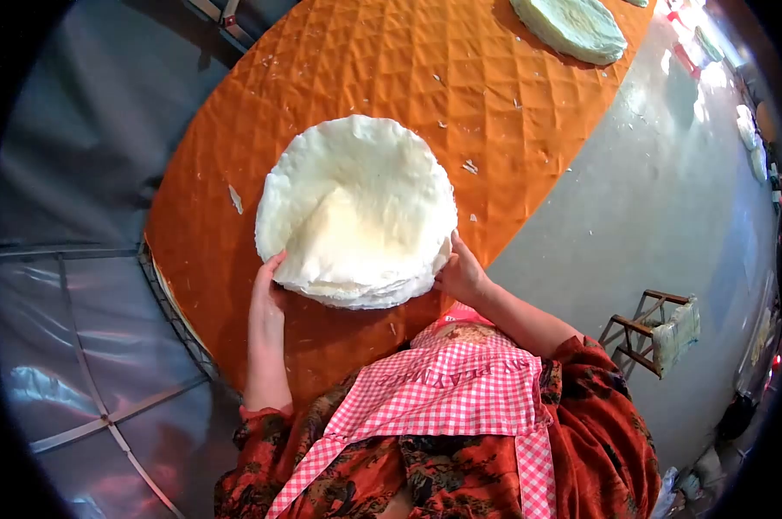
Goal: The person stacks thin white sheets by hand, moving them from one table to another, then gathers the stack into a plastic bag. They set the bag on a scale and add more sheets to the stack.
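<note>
A stack of thin, round, whitish flatbreads [356,208] is in front of me over the orange quilted cloth [512,156]. Its top sheet is wavy, with a raised fold near the middle, and several layered edges show at the near side. My left hand [268,290] holds the lower left edge, its thumb at the rim and the other fingers partly hidden. At the lower right edge, my right hand [462,272] is closed round the rim, with some fingers out of sight beneath or behind it.
Another pale, round stack [572,30] lies at the cloth's far right. Small white flakes [235,200] are scattered over the cloth. A small stool [654,333] with a pale cover stands on the grey floor [598,233] at right. Metal-framed grey sheeting [88,337] runs along the left.
</note>
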The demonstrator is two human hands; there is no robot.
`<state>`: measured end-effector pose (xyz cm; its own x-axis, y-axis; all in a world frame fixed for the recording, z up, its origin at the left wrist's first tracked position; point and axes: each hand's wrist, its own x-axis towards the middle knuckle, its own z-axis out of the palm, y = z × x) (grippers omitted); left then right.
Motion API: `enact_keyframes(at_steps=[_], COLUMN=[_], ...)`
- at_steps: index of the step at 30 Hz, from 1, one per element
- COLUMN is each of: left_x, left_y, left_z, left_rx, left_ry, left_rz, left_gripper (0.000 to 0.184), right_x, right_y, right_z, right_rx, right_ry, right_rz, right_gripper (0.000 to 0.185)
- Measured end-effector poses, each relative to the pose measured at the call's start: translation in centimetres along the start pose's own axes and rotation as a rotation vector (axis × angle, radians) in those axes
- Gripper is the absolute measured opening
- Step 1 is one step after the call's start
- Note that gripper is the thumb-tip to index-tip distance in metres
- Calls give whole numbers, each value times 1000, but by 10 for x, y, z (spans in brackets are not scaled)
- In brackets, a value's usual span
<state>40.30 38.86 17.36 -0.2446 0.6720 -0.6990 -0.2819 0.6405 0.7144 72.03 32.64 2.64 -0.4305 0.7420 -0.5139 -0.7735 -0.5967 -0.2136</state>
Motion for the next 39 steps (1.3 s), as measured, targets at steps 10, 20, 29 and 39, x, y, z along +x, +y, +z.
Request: enact_keyframes(at_steps=[10,20,29,39], left_x=[93,102,106,61], left_y=[-78,-40,-59,-43], left_z=[-84,-62,-26,-55], left_rx=[138,-169,306,112], left_ry=[-216,-286,182,40], left_rz=[28,43,30,-23], left_gripper=[66,75,98,86], right_x=[17,39,35,71], right_y=[-44,-89,-89,-114], right_z=[4,31,63,43], right_rx=[-53,-384,-707,-972], right_ry=[-126,118,330,214], right_rz=[-101,-45,-166,-185], right_gripper=[75,75,59,60])
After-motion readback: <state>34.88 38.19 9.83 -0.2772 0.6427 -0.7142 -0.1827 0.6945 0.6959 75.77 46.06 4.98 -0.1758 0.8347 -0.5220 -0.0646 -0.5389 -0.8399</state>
